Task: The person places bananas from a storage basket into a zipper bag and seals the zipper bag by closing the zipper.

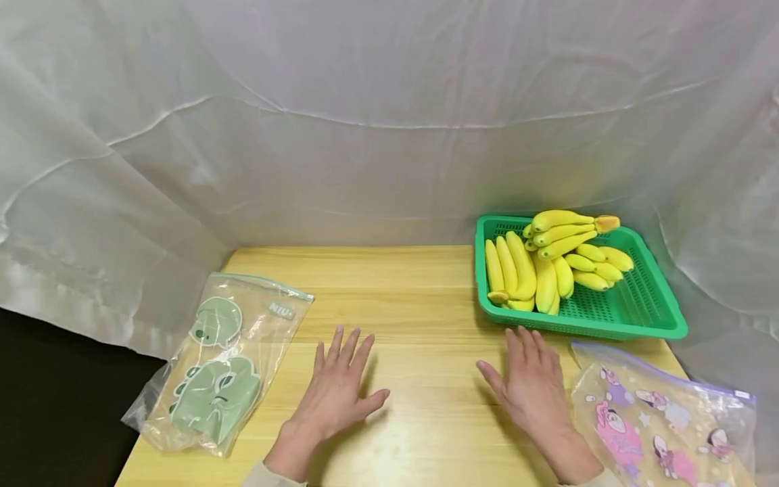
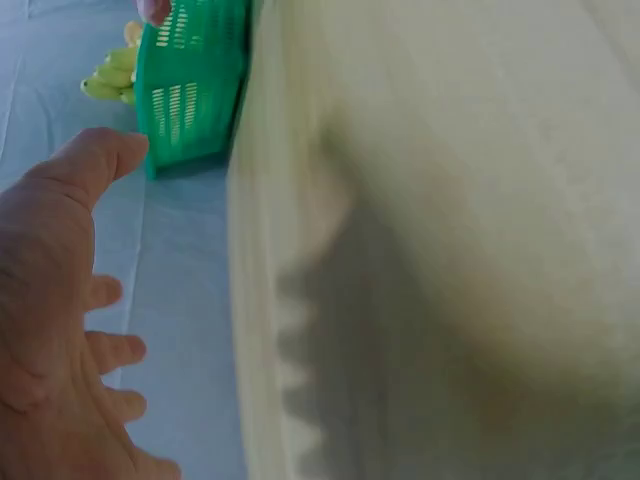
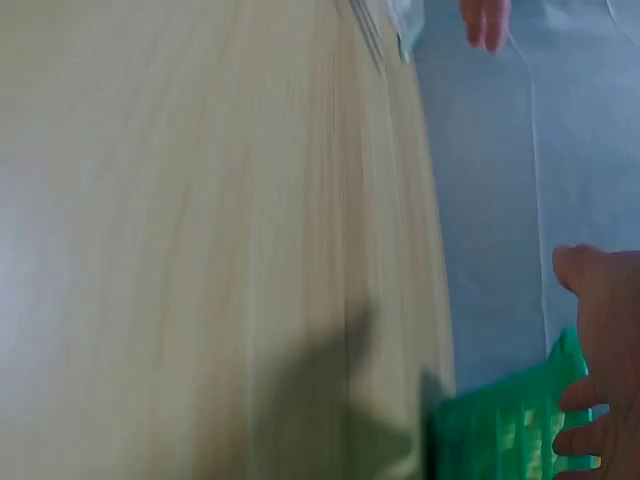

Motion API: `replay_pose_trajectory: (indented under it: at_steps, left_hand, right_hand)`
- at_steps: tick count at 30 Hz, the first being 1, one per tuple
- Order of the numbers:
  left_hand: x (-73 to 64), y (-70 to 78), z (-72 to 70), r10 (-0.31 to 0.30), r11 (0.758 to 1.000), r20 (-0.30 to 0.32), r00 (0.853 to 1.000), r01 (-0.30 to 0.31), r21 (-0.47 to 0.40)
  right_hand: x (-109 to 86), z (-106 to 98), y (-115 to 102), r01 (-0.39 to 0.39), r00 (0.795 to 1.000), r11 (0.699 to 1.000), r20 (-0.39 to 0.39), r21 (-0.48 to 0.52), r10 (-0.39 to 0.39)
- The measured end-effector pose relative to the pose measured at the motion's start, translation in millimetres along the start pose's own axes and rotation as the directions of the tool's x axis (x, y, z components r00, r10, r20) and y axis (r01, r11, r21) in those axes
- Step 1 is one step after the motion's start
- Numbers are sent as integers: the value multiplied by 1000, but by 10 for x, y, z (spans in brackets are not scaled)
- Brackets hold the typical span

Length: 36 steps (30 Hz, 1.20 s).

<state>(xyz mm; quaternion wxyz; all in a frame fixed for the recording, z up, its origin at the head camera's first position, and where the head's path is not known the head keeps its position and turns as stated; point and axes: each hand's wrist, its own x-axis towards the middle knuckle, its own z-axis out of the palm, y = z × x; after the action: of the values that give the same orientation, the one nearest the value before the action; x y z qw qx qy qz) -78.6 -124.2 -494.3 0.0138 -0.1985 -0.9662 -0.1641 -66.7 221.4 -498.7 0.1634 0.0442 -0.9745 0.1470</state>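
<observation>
My left hand (image 1: 333,396) is held over the middle of the table with its fingers spread and nothing in it. To its left lies a clear zip bag (image 1: 234,368) printed with green cartoon figures. My right hand (image 1: 532,385), also holding nothing, has straight fingers just in front of a green basket (image 1: 645,331). Several bunches of bananas (image 1: 517,267) fill the basket's left and middle, one bunch (image 1: 562,233) lying on top of others. Beside my right hand, a second clear zip bag (image 1: 663,426) with a purple zip and pink cartoon prints lies at the table's right front.
The wooden table (image 1: 389,291) carries both bags and the basket, which stands at its back right corner. Pale hanging cloth (image 1: 365,169) encloses the back and sides. A dark area (image 1: 61,399) shows beyond the left table edge.
</observation>
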Motion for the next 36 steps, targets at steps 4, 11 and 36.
replay_pose_trajectory:
  at_steps: [4,11,36]
  left_hand:
    - [-18,17,96,79,996,40,996,-77,-40]
    - [-82,53,267,117,990,128,985,-106,-89]
    - [-73,21,306,75,991,136,988,-60,-116]
  right_hand:
    - [-106,-29,251,-90,996,996,-27,-6,90]
    - [-204,-77,532,-360,930,933,68,-22,361]
    - [-235,211,-705,-189,912,973,392,131,124]
